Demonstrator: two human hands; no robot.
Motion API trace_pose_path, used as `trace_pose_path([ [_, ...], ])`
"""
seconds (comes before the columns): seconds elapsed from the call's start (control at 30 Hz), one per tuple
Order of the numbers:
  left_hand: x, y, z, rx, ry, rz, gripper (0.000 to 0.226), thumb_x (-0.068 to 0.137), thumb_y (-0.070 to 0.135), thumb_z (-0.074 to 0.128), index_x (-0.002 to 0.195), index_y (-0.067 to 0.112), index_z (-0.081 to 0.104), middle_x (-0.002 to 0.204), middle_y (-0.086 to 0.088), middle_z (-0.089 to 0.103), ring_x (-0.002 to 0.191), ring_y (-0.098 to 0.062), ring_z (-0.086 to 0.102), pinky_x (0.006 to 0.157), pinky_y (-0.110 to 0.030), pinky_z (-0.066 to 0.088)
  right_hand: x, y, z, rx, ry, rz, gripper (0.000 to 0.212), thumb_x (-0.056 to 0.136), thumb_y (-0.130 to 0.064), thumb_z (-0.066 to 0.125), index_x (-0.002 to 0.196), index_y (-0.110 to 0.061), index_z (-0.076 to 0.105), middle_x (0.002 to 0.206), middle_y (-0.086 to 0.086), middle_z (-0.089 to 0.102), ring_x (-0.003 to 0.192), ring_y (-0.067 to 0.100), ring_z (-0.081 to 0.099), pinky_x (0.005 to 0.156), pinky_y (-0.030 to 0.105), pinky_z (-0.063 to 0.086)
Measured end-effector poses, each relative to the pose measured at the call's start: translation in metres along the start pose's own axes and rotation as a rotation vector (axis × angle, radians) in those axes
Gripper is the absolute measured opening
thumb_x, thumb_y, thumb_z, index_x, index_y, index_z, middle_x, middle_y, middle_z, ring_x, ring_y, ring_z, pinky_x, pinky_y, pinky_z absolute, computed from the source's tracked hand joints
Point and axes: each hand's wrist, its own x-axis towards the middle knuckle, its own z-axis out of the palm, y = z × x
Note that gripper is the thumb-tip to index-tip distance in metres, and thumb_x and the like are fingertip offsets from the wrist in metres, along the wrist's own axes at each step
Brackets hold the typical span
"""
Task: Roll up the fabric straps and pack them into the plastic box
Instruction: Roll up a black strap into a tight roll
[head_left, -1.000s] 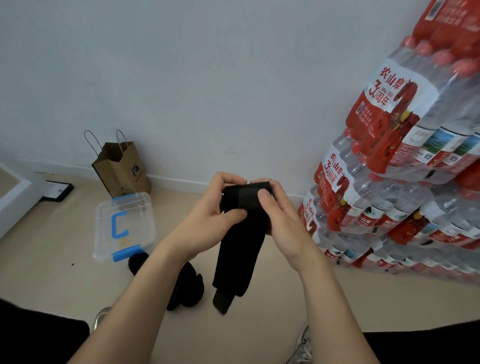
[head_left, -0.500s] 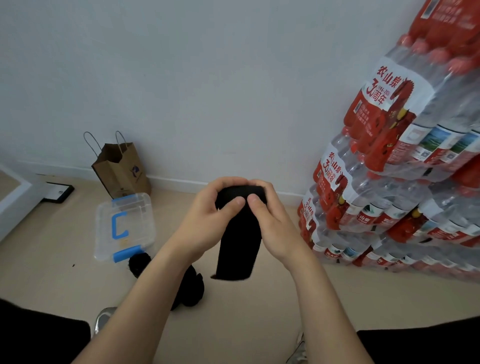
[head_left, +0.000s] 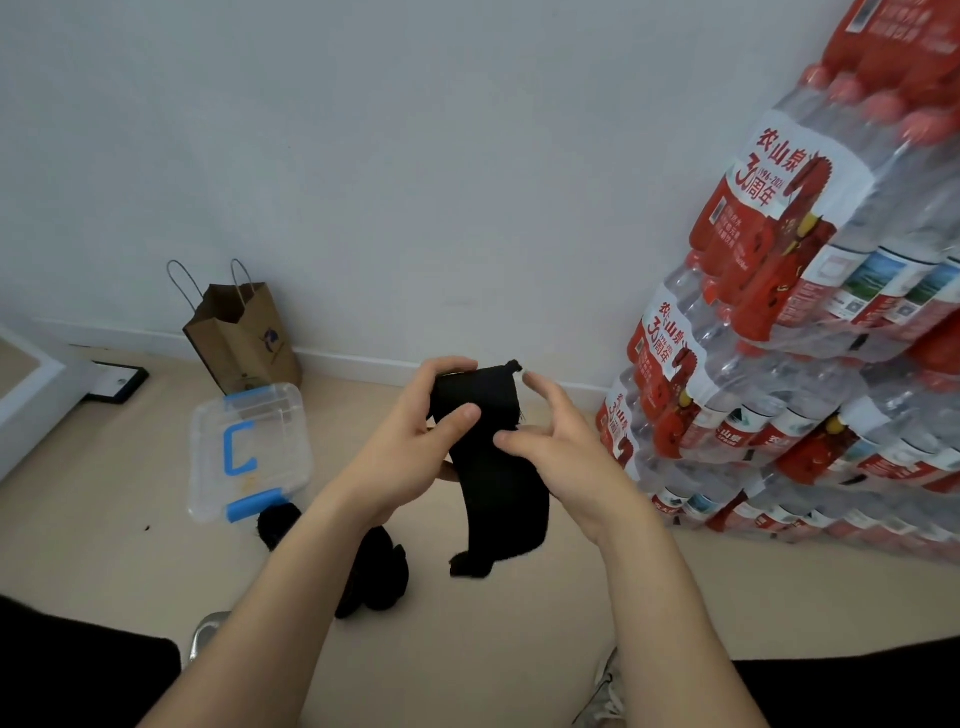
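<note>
A black fabric strap (head_left: 493, 467) is held up in front of me, its top part rolled and its tail hanging down. My left hand (head_left: 415, 441) grips the rolled top, thumb across the front. My right hand (head_left: 556, 447) has its thumb on the strap's right edge while its fingers are spread and lifted off the roll. More black straps (head_left: 374, 566) lie in a heap on the floor below my left forearm. The clear plastic box (head_left: 208, 467) with blue handle and clips sits on the floor to the left, its lid on.
A brown paper bag (head_left: 244, 343) stands against the wall behind the box. Stacked packs of water bottles (head_left: 779, 364) fill the right side. A white furniture edge (head_left: 26, 395) and a dark flat object (head_left: 117, 382) lie at far left. My shoes show at the bottom.
The strap's hanging tail has swung to the right. My right hand's fingers have come off the roll and spread, while my left hand keeps its grip.
</note>
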Motion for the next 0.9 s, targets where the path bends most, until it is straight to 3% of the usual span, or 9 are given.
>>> trace_pose_path([
  [0.1,-0.001,-0.007,0.004,0.017,0.04,0.026,0.041,0.108,0.002,0.057,0.133,0.034,0.064,0.115,0.008,0.07,0.098,-0.017,0.078,0.074,-0.039,0.067,0.0,0.0,-0.007,-0.015,-0.004,0.087,0.068,0.097,-0.015,0.075,0.151,-0.045,0.047,0.111,0.008,0.082,0.095,0.021,0.083,0.083,0.038,0.067],
  [0.2,0.002,-0.014,0.0,-0.032,0.072,-0.06,0.049,0.104,-0.006,0.048,0.127,0.03,0.072,0.119,-0.002,0.074,0.105,-0.027,0.077,0.083,-0.036,0.066,0.0,0.002,-0.012,0.102,0.03,0.048,0.042,0.094,-0.014,0.076,0.129,-0.036,0.069,0.097,0.01,0.083,0.089,0.023,0.081,0.073,0.034,0.062],
  [0.3,0.002,-0.021,-0.007,-0.123,-0.032,-0.148,0.06,0.091,-0.008,0.04,0.125,0.027,0.075,0.129,-0.004,0.074,0.119,-0.032,0.072,0.094,-0.043,0.064,0.004,0.0,-0.016,0.2,-0.011,-0.049,0.019,0.095,-0.019,0.071,0.108,-0.023,0.083,0.106,0.01,0.082,0.103,0.024,0.076,0.083,0.034,0.059],
  [0.4,-0.003,-0.026,-0.008,0.048,-0.104,-0.029,0.059,0.084,-0.002,0.065,0.127,0.038,0.074,0.126,0.004,0.074,0.115,-0.015,0.073,0.088,-0.027,0.062,0.008,-0.001,-0.02,0.306,-0.088,-0.109,0.036,0.093,-0.021,0.055,0.111,-0.008,0.084,0.116,0.016,0.079,0.11,0.025,0.075,0.085,0.036,0.063],
  [0.47,-0.004,-0.028,-0.005,0.169,-0.116,0.044,0.06,0.089,0.003,0.075,0.119,0.054,0.073,0.113,0.014,0.077,0.102,-0.001,0.073,0.081,-0.017,0.058,0.007,-0.001,-0.024,0.304,-0.152,-0.139,0.047,0.085,-0.008,0.049,0.119,-0.006,0.081,0.122,0.021,0.078,0.115,0.03,0.074,0.089,0.039,0.063],
  [0.6,-0.001,-0.03,-0.002,0.184,-0.13,0.007,0.059,0.096,0.001,0.064,0.115,0.056,0.073,0.103,-0.001,0.078,0.087,-0.022,0.075,0.075,-0.039,0.065,0.004,0.005,-0.026,0.002,-0.172,-0.264,0.068,0.089,0.028,0.048,0.138,-0.014,0.071,0.124,0.008,0.081,0.121,0.023,0.075,0.1,0.034,0.06],
  [0.7,-0.003,-0.027,-0.006,0.221,-0.16,0.012,0.047,0.097,0.007,0.06,0.117,0.048,0.074,0.095,-0.011,0.075,0.07,-0.017,0.065,0.067,-0.035,0.058,0.004,0.006,-0.024,-0.047,-0.118,-0.291,0.07,0.092,0.03,0.052,0.14,-0.018,0.068,0.124,0.002,0.081,0.121,0.019,0.075,0.105,0.033,0.06],
  [0.83,-0.002,-0.019,-0.009,0.279,-0.197,0.005,0.036,0.104,0.014,0.059,0.126,0.041,0.068,0.101,-0.015,0.074,0.074,-0.02,0.068,0.072,-0.037,0.06,0.005,0.005,-0.026,0.003,-0.119,-0.292,0.073,0.09,0.031,0.048,0.141,-0.018,0.068,0.125,0.006,0.081,0.117,0.025,0.077,0.082,0.033,0.065],
  [0.9,-0.003,-0.014,-0.009,0.252,-0.171,0.018,0.037,0.103,0.013,0.063,0.133,0.035,0.064,0.113,-0.012,0.076,0.093,-0.028,0.074,0.082,-0.041,0.064,0.006,0.006,-0.025,0.087,-0.112,-0.309,0.066,0.094,0.027,0.051,0.142,-0.016,0.067,0.125,0.009,0.08,0.112,0.028,0.079,0.072,0.034,0.065],
])
